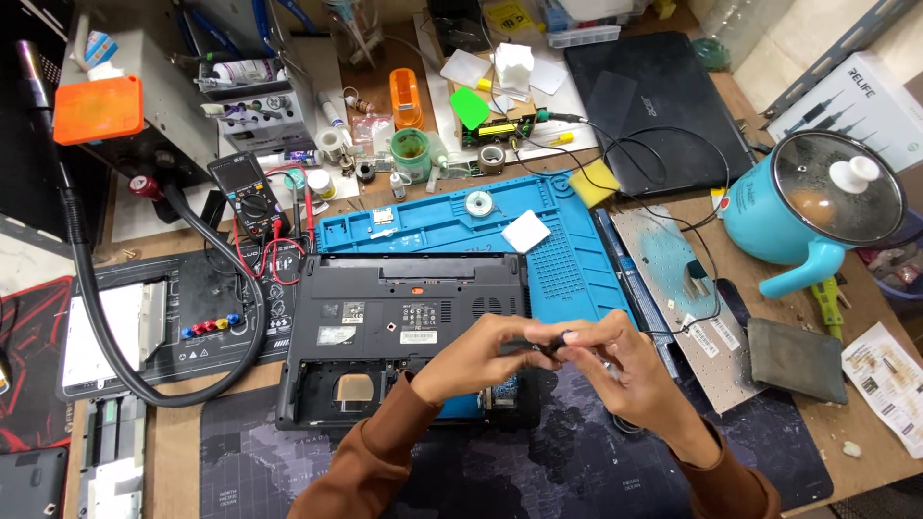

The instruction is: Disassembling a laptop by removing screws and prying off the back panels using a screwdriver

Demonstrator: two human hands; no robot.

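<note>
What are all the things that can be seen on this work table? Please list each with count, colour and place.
small dark part: one, black, pinched between both hands
opened laptop base: one, black, centre, underside up
repair mat: one, blue, behind the laptop base
multimeter: one, dark with red leads, left of the mat
closed laptop: one, black, far right
cooking pot: one, light blue with glass lid, right edge
sponge: one, yellow, beside the closed laptop
solder reel: one, silver, on the mat
flexible hose: one, black, left side
left hand: one, over the laptop base, gripping the part
right hand: one, fingertips on the same part
</note>
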